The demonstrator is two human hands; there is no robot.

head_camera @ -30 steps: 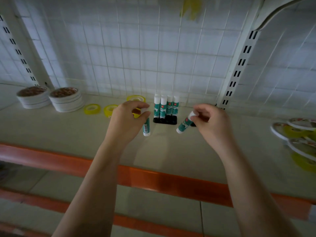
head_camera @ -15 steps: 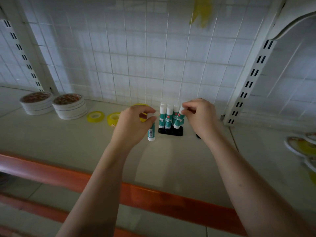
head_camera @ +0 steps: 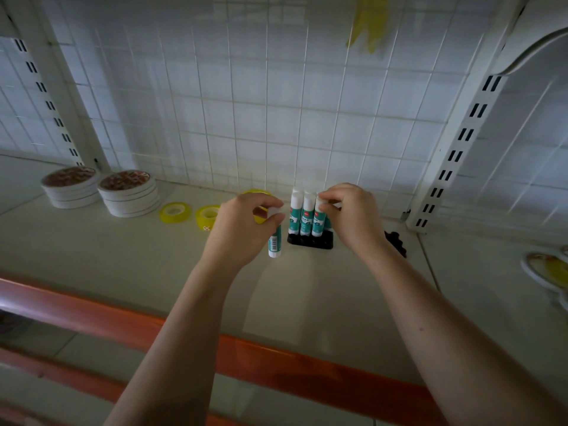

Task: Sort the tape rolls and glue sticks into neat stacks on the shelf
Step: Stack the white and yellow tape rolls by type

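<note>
Several teal-and-white glue sticks point(head_camera: 302, 215) stand upright in a black holder point(head_camera: 310, 242) at the back of the shelf. My right hand point(head_camera: 350, 218) pinches the white cap of the rightmost glue stick point(head_camera: 318, 221) in that holder. My left hand point(head_camera: 242, 229) grips another glue stick point(head_camera: 275, 243) by its cap, upright, just left of the holder and apart from it. Yellow tape rolls point(head_camera: 174, 212) lie flat to the left, one partly hidden behind my left hand.
Two stacks of white tape rolls point(head_camera: 129, 196) stand at the far left. A second black holder point(head_camera: 396, 242) lies behind my right wrist. More flat rolls point(head_camera: 550, 272) lie at the right edge. An orange rail point(head_camera: 129, 327) fronts the shelf; a wire grid backs it.
My right hand brought its glue stick from a tilt in the air to upright in the holder's right end. My left hand stayed beside the holder with its stick.
</note>
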